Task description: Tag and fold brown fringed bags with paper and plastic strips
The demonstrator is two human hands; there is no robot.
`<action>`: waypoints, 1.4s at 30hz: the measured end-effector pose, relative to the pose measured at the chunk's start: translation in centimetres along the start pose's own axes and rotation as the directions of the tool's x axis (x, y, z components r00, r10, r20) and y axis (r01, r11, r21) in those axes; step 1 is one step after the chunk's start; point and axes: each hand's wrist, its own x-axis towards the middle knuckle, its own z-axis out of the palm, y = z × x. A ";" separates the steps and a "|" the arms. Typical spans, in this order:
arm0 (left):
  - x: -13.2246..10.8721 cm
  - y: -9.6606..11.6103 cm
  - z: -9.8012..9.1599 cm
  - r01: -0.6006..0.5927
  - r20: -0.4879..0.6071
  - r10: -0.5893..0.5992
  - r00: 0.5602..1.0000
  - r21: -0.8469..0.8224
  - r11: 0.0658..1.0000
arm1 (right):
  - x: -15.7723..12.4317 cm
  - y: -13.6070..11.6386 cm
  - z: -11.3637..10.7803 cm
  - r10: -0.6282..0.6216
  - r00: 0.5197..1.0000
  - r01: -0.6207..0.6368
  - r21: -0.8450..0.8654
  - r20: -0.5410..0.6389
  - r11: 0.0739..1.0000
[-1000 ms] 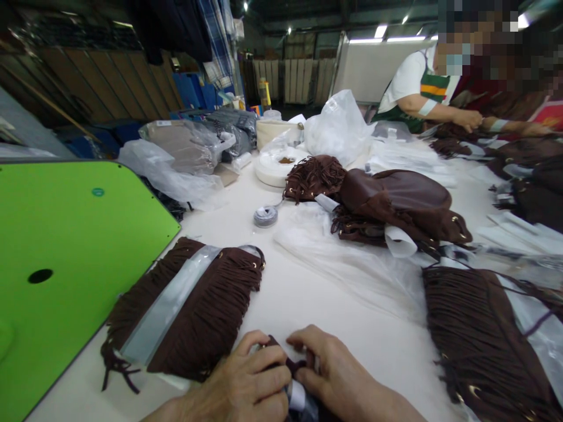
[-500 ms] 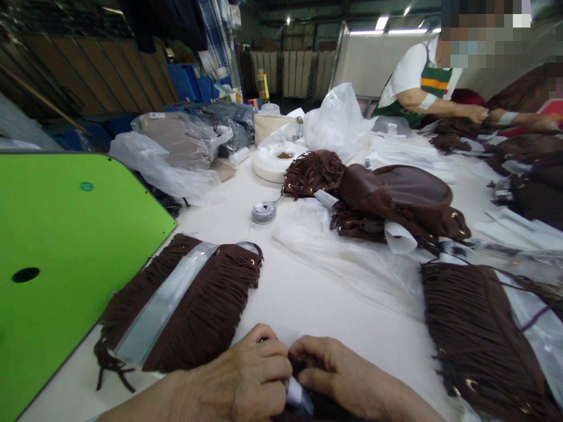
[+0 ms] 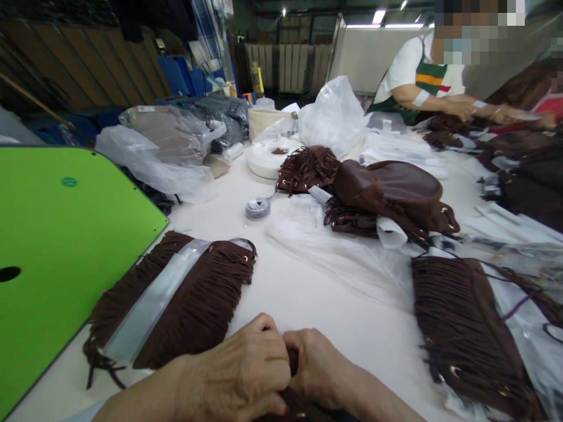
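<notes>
At the bottom edge my left hand (image 3: 240,375) and my right hand (image 3: 321,369) press together, fingers curled on a dark brown piece (image 3: 292,404) that is mostly hidden under them. Just left of my left hand lies a brown fringed bag (image 3: 197,305) with a grey strip (image 3: 153,305) laid across it. Another fringed bag (image 3: 461,328) lies to the right of my right hand, partly on clear plastic.
A green board (image 3: 61,234) covers the table's left side. A pile of brown bags (image 3: 378,199), a small tape roll (image 3: 257,208), a white tape reel (image 3: 268,158) and plastic bags (image 3: 334,117) sit further back. Another person (image 3: 422,82) works at the far right.
My hands have closed tighter and dropped toward the bottom edge; the white bit seen between them earlier is hidden now. The view has shifted slightly left and down.
</notes>
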 end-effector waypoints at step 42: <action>0.2 -1.2 0.9 -0.025 0.064 0.020 0.998 0.090 0.996 | -1.1 0.1 -2.5 -0.076 0.991 0.093 -0.163 0.111 0.982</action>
